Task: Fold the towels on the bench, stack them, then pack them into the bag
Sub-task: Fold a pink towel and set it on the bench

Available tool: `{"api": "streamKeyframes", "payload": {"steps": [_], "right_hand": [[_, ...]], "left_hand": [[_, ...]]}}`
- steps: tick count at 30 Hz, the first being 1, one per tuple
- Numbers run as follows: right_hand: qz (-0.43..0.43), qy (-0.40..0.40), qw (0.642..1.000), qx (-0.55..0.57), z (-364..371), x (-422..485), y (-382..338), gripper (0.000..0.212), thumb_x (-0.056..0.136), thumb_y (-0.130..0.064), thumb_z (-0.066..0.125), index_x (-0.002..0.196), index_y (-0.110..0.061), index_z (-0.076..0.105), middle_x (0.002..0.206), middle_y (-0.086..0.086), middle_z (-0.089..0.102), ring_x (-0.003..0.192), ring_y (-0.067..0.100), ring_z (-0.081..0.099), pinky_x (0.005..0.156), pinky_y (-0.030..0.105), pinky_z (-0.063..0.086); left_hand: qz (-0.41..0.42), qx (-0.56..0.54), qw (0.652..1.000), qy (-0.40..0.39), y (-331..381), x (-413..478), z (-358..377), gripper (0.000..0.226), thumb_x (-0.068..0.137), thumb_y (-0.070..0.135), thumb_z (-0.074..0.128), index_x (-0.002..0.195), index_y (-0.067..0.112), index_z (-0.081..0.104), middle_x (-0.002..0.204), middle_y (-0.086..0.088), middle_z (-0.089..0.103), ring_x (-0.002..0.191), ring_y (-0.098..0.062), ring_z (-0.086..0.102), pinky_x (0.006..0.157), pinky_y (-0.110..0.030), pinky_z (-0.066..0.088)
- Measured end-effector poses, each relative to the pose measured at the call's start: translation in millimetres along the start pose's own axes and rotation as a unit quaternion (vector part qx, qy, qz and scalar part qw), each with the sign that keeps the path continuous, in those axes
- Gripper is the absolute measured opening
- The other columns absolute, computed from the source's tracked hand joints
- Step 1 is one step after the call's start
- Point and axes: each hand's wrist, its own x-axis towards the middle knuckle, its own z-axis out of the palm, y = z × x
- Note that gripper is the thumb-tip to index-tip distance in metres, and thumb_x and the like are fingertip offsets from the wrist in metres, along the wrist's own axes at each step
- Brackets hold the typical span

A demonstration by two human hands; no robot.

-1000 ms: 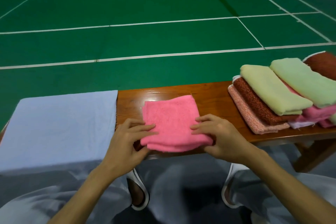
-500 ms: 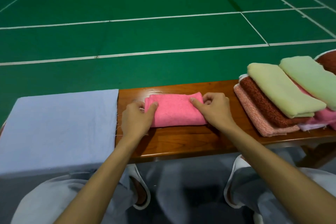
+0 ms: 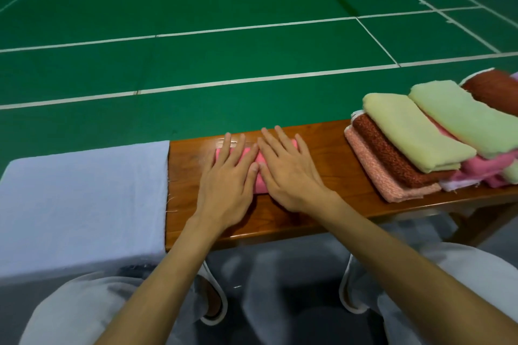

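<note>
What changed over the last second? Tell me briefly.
The pink towel got folded in half away from the person, becoming a narrower strip farther back on the bench. The left hand and right hand released its edges and now press flat on top. The blue cloth and the stack of towels stayed put.

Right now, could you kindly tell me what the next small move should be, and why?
Probably grip the pink towel and carry it onto the towel stack at the right: the left hand and right hand press it flat, so its fold looks finished.
</note>
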Motion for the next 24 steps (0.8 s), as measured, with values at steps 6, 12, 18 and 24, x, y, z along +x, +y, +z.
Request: {"api": "streamKeyframes", "payload": {"steps": [6, 12, 18, 24], "right_hand": [[0.072, -0.046, 0.996, 0.011, 5, -14, 16, 0.063, 0.106, -0.047, 0.014, 0.162, -0.021, 0.022, 0.172, 0.004, 0.01, 0.158, 0.028, 0.006, 0.126, 0.057, 0.01], [0.115, -0.055, 0.991, 0.042, 6, -22, 26, 0.057, 0.108, -0.043, 0.018, 0.163, -0.027, 0.019, 0.171, 0.005, 0.014, 0.157, 0.028, 0.014, 0.125, 0.054, 0.017], [0.183, -0.014, 0.967, 0.176, -12, -19, 32, 0.064, 0.105, -0.044, 0.041, 0.161, -0.018, 0.024, 0.159, 0.01, 0.042, 0.145, 0.03, 0.039, 0.117, 0.05, 0.035], [0.336, -0.066, 0.919, 0.196, -32, -8, 17, 0.056, 0.094, -0.067, 0.052, 0.097, -0.013, 0.061, 0.09, 0.001, 0.062, 0.09, 0.027, 0.062, 0.072, 0.034, 0.042]], "left_hand": [[-0.06, -0.009, 0.998, -0.033, -16, -12, 8, 0.061, 0.107, 0.049, 0.007, 0.162, 0.03, 0.029, 0.17, 0.004, 0.019, 0.16, -0.022, 0.004, 0.128, -0.053, 0.011], [-0.107, -0.058, 0.992, -0.045, -32, -20, 6, 0.063, 0.105, 0.049, 0.008, 0.162, 0.03, 0.027, 0.171, 0.003, 0.016, 0.159, -0.025, 0.006, 0.127, -0.052, 0.01], [-0.242, -0.223, 0.943, 0.05, -34, -17, -2, 0.067, 0.095, 0.073, 0.033, 0.132, 0.023, 0.057, 0.136, -0.005, 0.061, 0.124, -0.028, 0.057, 0.103, -0.055, 0.049], [-0.361, -0.128, 0.919, -0.091, -28, -1, -13, 0.092, 0.067, 0.096, 0.039, 0.098, 0.014, 0.068, 0.112, -0.016, 0.067, 0.102, -0.039, 0.064, 0.088, -0.053, 0.056]]}}
